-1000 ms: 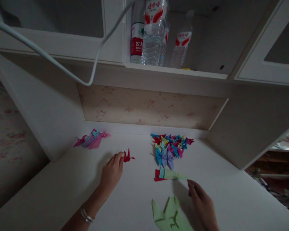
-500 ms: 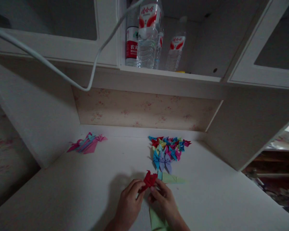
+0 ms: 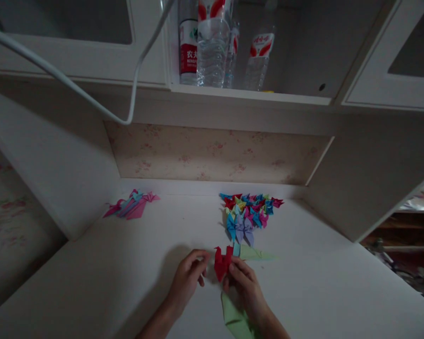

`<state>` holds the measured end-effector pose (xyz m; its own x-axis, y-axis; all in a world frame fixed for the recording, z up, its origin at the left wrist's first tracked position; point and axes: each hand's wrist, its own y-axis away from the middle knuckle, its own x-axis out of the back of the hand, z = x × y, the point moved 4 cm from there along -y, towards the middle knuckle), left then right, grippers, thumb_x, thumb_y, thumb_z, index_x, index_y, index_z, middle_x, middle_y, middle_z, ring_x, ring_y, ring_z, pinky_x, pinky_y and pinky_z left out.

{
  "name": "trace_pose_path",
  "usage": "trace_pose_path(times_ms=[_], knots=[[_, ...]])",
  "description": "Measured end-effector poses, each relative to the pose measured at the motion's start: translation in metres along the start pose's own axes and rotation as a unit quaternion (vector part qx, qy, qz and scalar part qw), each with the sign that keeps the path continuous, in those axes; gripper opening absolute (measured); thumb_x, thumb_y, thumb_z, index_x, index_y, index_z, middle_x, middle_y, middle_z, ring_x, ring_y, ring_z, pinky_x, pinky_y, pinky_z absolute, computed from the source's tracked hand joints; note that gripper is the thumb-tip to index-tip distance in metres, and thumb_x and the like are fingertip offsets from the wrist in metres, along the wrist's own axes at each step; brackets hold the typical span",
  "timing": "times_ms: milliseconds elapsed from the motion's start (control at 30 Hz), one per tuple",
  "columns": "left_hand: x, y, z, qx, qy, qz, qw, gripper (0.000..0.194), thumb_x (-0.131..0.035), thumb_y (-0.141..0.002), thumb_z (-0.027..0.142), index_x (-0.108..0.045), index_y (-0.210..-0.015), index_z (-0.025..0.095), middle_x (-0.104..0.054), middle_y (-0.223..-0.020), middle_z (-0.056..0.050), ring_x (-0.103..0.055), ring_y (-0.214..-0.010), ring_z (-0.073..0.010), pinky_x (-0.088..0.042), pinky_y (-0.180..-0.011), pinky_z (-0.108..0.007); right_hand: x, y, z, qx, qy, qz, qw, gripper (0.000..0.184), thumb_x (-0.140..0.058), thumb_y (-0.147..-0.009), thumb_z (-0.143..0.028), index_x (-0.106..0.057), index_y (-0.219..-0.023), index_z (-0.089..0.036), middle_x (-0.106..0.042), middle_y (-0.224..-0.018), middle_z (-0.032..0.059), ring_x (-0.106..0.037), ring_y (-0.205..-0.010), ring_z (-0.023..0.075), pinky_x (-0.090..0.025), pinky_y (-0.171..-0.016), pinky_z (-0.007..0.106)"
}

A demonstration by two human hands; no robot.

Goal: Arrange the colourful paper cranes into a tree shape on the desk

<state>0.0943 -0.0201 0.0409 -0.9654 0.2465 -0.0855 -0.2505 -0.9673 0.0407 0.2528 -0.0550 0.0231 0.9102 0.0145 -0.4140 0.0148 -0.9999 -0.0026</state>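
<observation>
Pale green folded paper (image 3: pixel 231 308) lies nearest on the white surface (image 3: pixel 321 292), partly covered by the right hand (image 3: pixel 245 282). That hand pinches a red folded-paper figure (image 3: pixel 220 266) by its right side. The left hand (image 3: pixel 191 273), fingers loosely bent, is just beside the figure, apart from it; whether its thumb and forefinger meet cannot be told. Beyond lie a tapering pale green paper strip (image 3: pixel 252 253), then many multicoloured folded-paper shapes (image 3: pixel 247 217).

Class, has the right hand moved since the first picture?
Yes: the right hand has moved left, judged against the unmoved colourful folded papers at the back.
</observation>
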Motion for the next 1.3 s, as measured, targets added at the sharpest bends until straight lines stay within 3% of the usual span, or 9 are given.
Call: trace_pose_path(times_ms=[167, 333, 467, 733, 867, 1000, 1133, 1233, 1300], knots=[[-0.01, 0.005, 0.004, -0.053, -0.036, -0.038, 0.997, 0.029, -0.06, -0.082, 0.043, -0.067, -0.091, 0.016, -0.057, -0.082, -0.001, -0.041, -0.045, -0.004, -0.03, -0.039, -0.018, -0.005, 0.002, 0.006, -0.012, -0.013, -0.013, 1.0, 0.032, -0.065, -0.08, -0.043, -0.069, -0.1, -0.018, -0.062, -0.055, 0.001, -0.054, -0.05, 0.0146, -0.038, -0.053, 0.026], [-0.011, 0.005, 0.003, -0.024, -0.056, -0.065, 0.996, 0.033, -0.061, -0.08, 0.046, -0.067, -0.084, 0.014, -0.05, -0.059, 0.004, -0.039, -0.043, -0.0057, -0.029, -0.04, -0.018, -0.007, 0.0, 0.002, -0.019, -0.012, 0.018, 1.0, 0.035, -0.07, -0.073, -0.049, -0.071, -0.092, -0.02, -0.063, -0.064, 0.002, -0.056, -0.058, 0.0168, -0.041, -0.057, 0.027], [-0.011, 0.002, -0.002, 0.008, -0.045, -0.07, 0.997, 0.037, -0.061, -0.079, 0.048, -0.069, -0.081, 0.012, -0.045, -0.049, 0.006, -0.039, -0.043, -0.0073, -0.03, -0.042, -0.019, -0.006, 0.0, 0.002, -0.009, 0.005, 0.011, 1.0, 0.03, -0.066, -0.078, -0.047, -0.069, -0.087, -0.018, -0.065, -0.071, 0.0032, -0.056, -0.061, 0.0147, -0.04, -0.059, 0.026], [-0.014, 0.001, -0.001, 0.002, -0.062, -0.047, 0.997, 0.042, -0.061, -0.078, 0.054, -0.068, -0.078, 0.012, -0.044, -0.049, 0.006, -0.038, -0.042, -0.0066, -0.028, -0.042, -0.02, 0.0, 0.0, 0.004, -0.008, 0.043, 0.02, 0.999, 0.039, -0.063, -0.079, -0.053, -0.063, -0.074, -0.015, -0.059, -0.055, 0.0003, -0.052, -0.048, 0.0117, -0.036, -0.05, 0.024], [-0.009, 0.001, -0.001, 0.007, -0.054, -0.017, 0.998, 0.045, -0.064, -0.075, 0.055, -0.069, -0.082, 0.011, -0.045, -0.052, 0.006, -0.037, -0.041, -0.0055, -0.026, -0.04, -0.019, -0.001, -0.001, 0.003, -0.012, 0.067, 0.027, 0.997, 0.04, -0.059, -0.082, -0.054, -0.064, -0.086, -0.015, -0.061, -0.058, 0.0001, -0.053, -0.044, 0.0113, -0.035, -0.046, 0.023], [0.002, -0.003, -0.009, 0.043, -0.028, 0.018, 0.999, 0.047, -0.062, -0.077, 0.054, -0.069, -0.093, 0.01, -0.039, -0.04, 0.009, -0.03, -0.036, -0.0051, -0.02, -0.037, -0.018, 0.006, -0.005, 0.01, -0.007, 0.053, 0.088, 0.995, 0.045, -0.058, -0.081, -0.058, -0.063, -0.095, -0.016, -0.063, -0.072, 0.0009, -0.049, -0.039, 0.0081, -0.032, -0.039, 0.021], [0.011, -0.011, -0.003, 0.033, 0.023, 0.075, 0.996, 0.039, -0.067, -0.072, 0.047, -0.067, -0.093, 0.013, -0.063, -0.065, 0.0, -0.048, -0.044, -0.0075, -0.029, -0.035, -0.017, 0.008, -0.009, 0.026, -0.042, 0.128, 0.073, 0.988, 0.04, -0.058, -0.08, -0.056, -0.064, -0.083, -0.016, -0.058, -0.059, -0.0025, -0.041, -0.04, 0.0074, -0.03, -0.039, 0.021], [-0.005, -0.022, 0.014, 0.006, -0.014, 0.062, 0.998, 0.035, -0.065, -0.074, 0.045, -0.067, -0.091, 0.015, -0.069, -0.088, -0.006, -0.059, -0.056, -0.0111, -0.037, -0.038, -0.018, 0.004, -0.009, 0.029, -0.041, 0.226, 0.024, 0.973, 0.033, -0.054, -0.083, -0.048, -0.065, -0.079, -0.017, -0.059, -0.058, -0.0017, -0.045, -0.046, 0.0092, -0.032, -0.045, 0.021], [-0.029, -0.034, 0.025, -0.014, -0.08, 0.023, 0.996, 0.036, -0.059, -0.079, 0.046, -0.068, -0.093, 0.014, -0.07, -0.084, -0.006, -0.061, -0.055, -0.0129, -0.039, -0.038, -0.019, 0.001, -0.008, 0.026, -0.028, 0.284, 0.008, 0.958, 0.031, -0.051, -0.085, -0.043, -0.066, -0.076, -0.017, -0.062, -0.061, -0.0007, -0.049, -0.05, 0.0105, -0.033, -0.049, 0.022]])
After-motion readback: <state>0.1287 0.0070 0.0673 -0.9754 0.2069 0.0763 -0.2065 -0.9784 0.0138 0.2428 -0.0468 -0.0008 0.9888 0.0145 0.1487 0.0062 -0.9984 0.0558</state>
